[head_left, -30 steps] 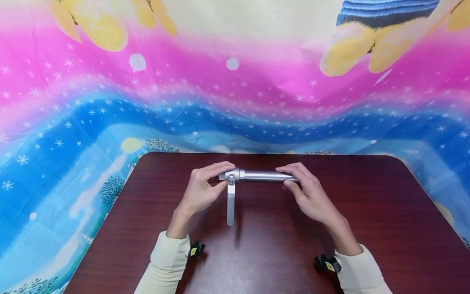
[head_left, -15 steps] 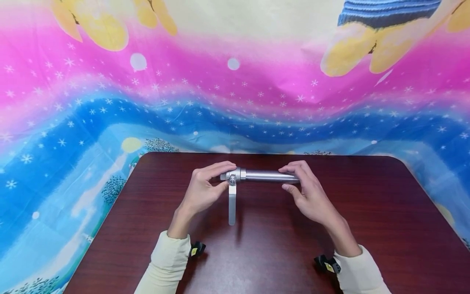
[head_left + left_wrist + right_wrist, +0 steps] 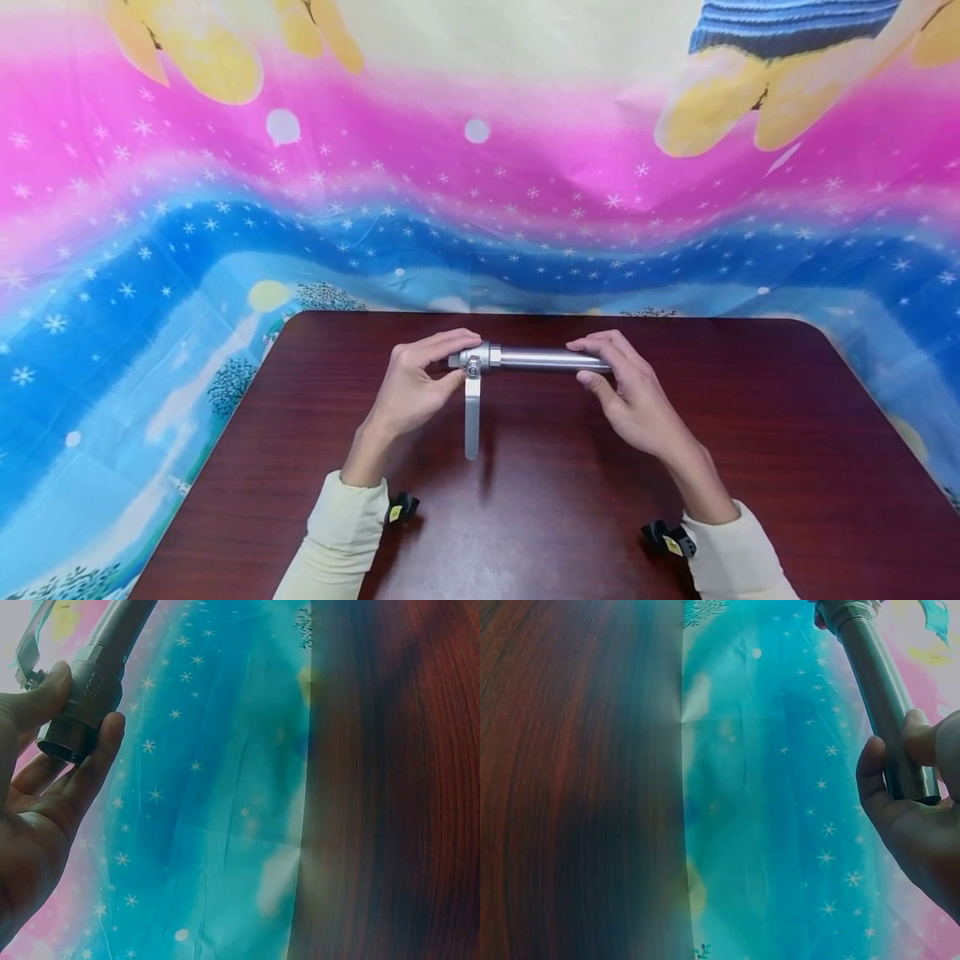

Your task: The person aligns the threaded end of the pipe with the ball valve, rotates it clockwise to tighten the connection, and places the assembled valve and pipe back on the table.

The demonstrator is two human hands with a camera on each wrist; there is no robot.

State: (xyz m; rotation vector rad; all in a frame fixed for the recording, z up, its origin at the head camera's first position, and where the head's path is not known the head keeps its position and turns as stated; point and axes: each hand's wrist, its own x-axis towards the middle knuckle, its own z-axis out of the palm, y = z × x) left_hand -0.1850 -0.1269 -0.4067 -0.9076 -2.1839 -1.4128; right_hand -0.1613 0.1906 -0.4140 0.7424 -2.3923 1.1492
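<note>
A silver ball valve [image 3: 474, 358] is joined end to end with a straight metal pipe [image 3: 536, 359], and both are held level above the table. My left hand [image 3: 420, 379] grips the valve body between thumb and fingers; in the left wrist view the valve's open threaded end [image 3: 67, 741] shows beside the palm. The flat lever handle [image 3: 472, 421] points toward me. At the pipe's far right end, my right hand [image 3: 637, 396] pinches it with the thumb below and fingers over the top. In the right wrist view the pipe [image 3: 877, 682] runs up to the valve.
Beneath the hands lies a dark reddish-brown wooden table [image 3: 555, 517] with rounded far corners. A colourful printed cloth [image 3: 480, 192] with snowflakes hangs behind and beside it. Black wrist devices [image 3: 402, 508] sit at both light sleeves.
The right fingers shift slightly along and around the pipe's end. Left hand, valve and lever stay almost in place.
</note>
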